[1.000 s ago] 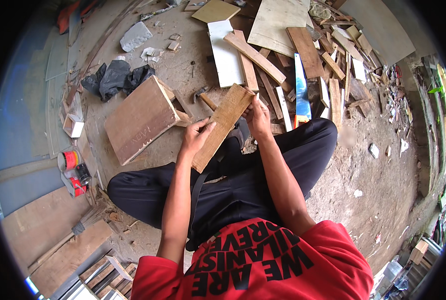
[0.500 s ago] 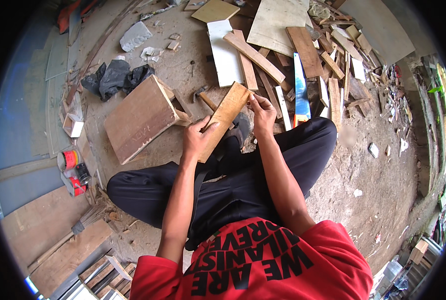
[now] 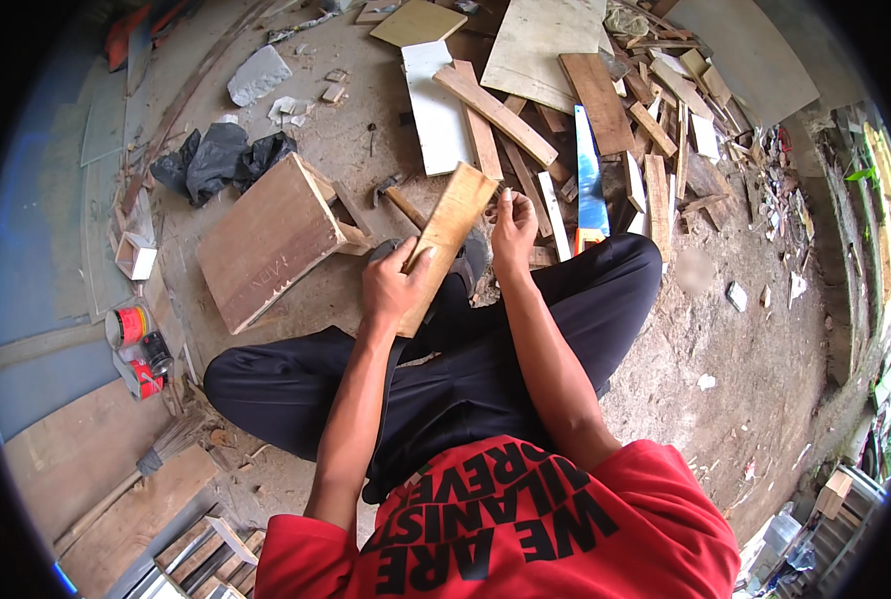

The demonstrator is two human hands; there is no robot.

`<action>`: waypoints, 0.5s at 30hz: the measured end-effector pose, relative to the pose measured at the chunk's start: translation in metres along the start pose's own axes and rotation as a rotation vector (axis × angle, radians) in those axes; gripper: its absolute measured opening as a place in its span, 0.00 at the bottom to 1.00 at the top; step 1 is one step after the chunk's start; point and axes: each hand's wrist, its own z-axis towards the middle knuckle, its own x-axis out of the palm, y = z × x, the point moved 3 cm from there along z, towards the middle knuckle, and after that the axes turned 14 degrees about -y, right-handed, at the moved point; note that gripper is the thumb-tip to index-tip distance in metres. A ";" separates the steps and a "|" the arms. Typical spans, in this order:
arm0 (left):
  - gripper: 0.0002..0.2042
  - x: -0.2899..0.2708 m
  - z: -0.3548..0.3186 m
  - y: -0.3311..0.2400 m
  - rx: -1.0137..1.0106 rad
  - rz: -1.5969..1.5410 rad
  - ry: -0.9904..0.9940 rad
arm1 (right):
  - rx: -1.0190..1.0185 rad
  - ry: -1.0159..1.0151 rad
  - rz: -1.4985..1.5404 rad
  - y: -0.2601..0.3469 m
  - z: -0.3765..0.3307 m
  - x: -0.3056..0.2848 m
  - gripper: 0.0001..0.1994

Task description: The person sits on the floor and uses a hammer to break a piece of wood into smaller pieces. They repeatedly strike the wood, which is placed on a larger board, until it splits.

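In the middle of the frame, the left hand grips a short, flat, light brown wooden plank over the lap. The right hand pinches something too small to tell beside it. The tilted plank could slip if the grip loosens.

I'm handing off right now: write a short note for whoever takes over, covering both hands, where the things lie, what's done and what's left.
Left hand: gripping the lower end of the short light-brown wooden plank, held tilted above the lap.
Right hand: fingers pinched beside the plank's upper right edge; whether they hold anything small cannot be made out.
Nearby: flat brown wooden box on the ground to the left, hammer lying behind the plank, blue-bladed handsaw to the right, scrap boards beyond.
Done: plank picked up and in hand.
Left: nothing fastened to the plank yet, as far as is visible.
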 end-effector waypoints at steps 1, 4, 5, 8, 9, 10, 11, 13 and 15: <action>0.16 0.001 -0.001 0.006 -0.130 -0.070 0.001 | 0.069 -0.005 0.047 0.001 0.000 -0.001 0.13; 0.17 -0.001 0.003 0.025 -0.382 -0.295 -0.045 | 0.106 0.035 -0.064 -0.004 0.008 -0.009 0.15; 0.17 -0.002 0.005 0.032 -0.432 -0.348 -0.063 | 0.039 0.026 -0.140 -0.001 0.003 -0.006 0.16; 0.16 -0.004 0.003 0.053 -0.504 -0.452 -0.120 | 0.059 0.091 -0.178 0.005 -0.009 0.004 0.15; 0.16 -0.004 0.001 0.059 -0.514 -0.451 -0.128 | 0.165 0.156 -0.241 0.009 -0.010 0.003 0.15; 0.16 -0.004 -0.001 0.064 -0.525 -0.450 -0.135 | 0.167 0.211 -0.294 0.009 -0.012 0.005 0.16; 0.16 -0.002 -0.001 0.063 -0.536 -0.449 -0.160 | 0.105 0.216 -0.269 0.007 -0.014 0.007 0.17; 0.15 -0.002 0.000 0.064 -0.557 -0.470 -0.150 | 0.033 0.278 -0.263 0.004 -0.017 0.010 0.20; 0.14 -0.005 -0.001 0.063 -0.582 -0.496 -0.172 | 0.014 0.406 -0.305 0.005 -0.023 0.015 0.22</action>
